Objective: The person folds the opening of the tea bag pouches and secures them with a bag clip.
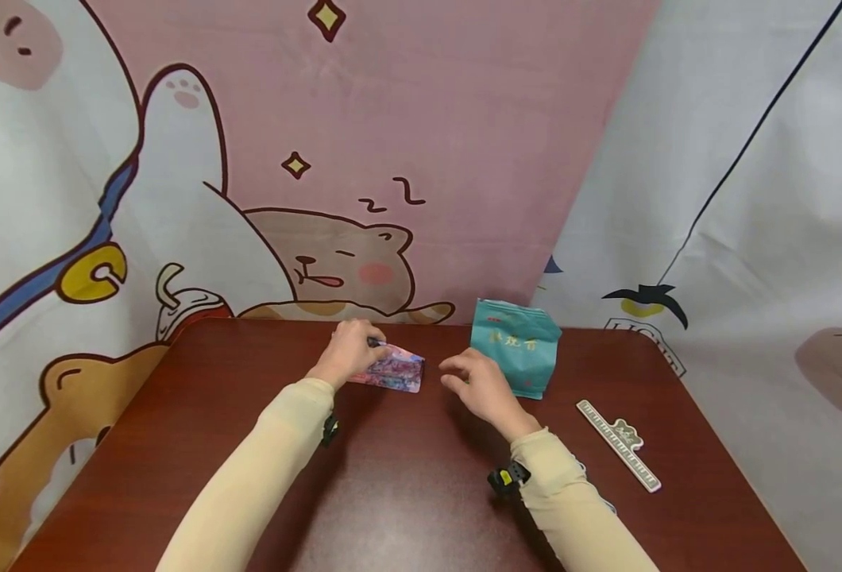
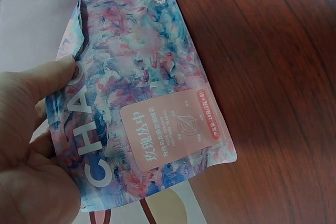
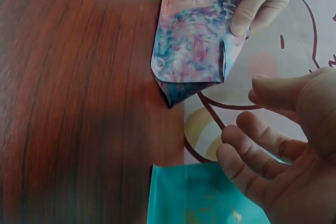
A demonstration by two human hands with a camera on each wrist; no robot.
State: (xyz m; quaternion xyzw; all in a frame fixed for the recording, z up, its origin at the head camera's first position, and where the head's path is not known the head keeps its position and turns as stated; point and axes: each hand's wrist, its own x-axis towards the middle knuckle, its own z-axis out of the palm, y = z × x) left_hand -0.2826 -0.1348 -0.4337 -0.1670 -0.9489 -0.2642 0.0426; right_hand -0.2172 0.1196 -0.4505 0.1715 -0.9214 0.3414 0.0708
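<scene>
Tabletop (image 1: 178,405): pouch (image 2: 136,72) (marbled) in left hand (image 1: 348,352).

A pale ruler-shaped clip (image 1: 619,445) lies aslant on the reddish-brown table (image 1: 407,477), before a cloth backdrop (image 1: 478,143) printed with cartoon animals (image 1: 353,258).

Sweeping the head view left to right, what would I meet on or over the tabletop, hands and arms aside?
Pouch → teal bag → clip.
</scene>
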